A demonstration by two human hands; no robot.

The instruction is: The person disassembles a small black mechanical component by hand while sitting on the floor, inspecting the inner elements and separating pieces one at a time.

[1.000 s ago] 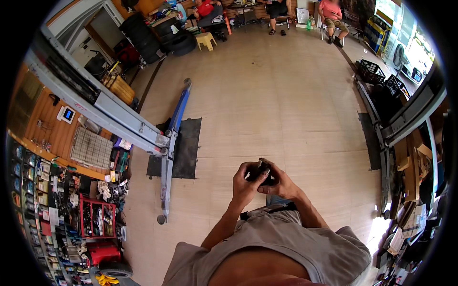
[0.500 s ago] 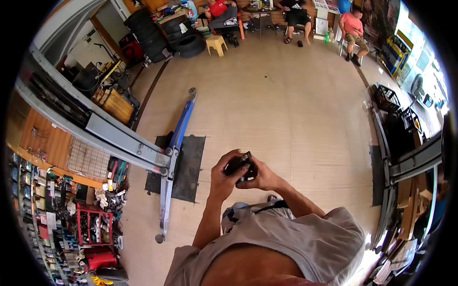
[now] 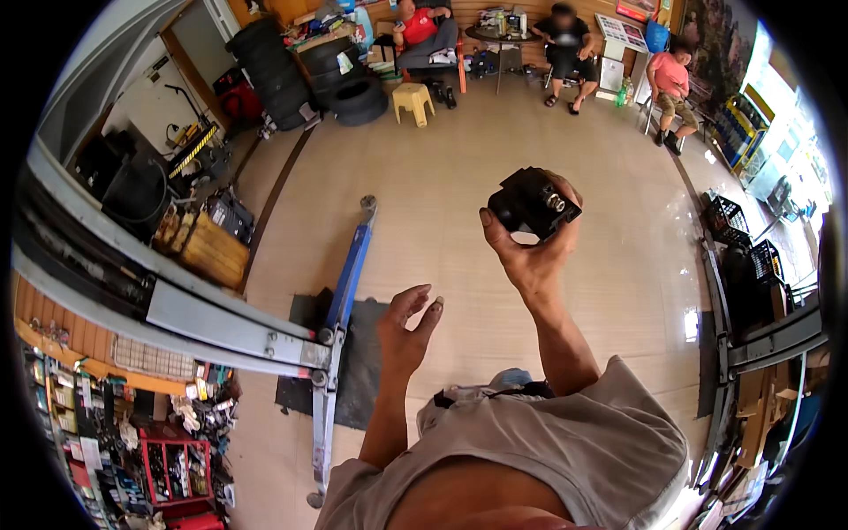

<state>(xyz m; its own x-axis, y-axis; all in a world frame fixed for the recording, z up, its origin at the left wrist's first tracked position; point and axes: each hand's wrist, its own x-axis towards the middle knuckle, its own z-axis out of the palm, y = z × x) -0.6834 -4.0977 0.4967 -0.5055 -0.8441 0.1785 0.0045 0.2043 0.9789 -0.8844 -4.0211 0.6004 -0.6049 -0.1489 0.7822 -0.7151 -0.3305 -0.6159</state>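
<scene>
Out in front of me, my right hand (image 3: 543,252) grips a black blocky part (image 3: 526,205) between thumb and fingers. A shiny round metal piece shows on the part's right side; its exact kind I cannot make out. Lower and to the left, my left hand (image 3: 408,329) is raised with thumb and fingers apart and nothing between them. It is nearest to the blue-and-grey lift arm (image 3: 350,276), with a gap between them.
At my left stand a grey lift post (image 3: 225,322) and a red tool cart (image 3: 177,468). Stacked tyres (image 3: 265,75), a yellow stool (image 3: 413,102) and seated people line the far side. Black crates (image 3: 726,219) stand at the right, beside another lift post (image 3: 777,334).
My right hand has moved forward and up to the right with the black part. My left hand has let go of it and opened. The view has shifted a little.
</scene>
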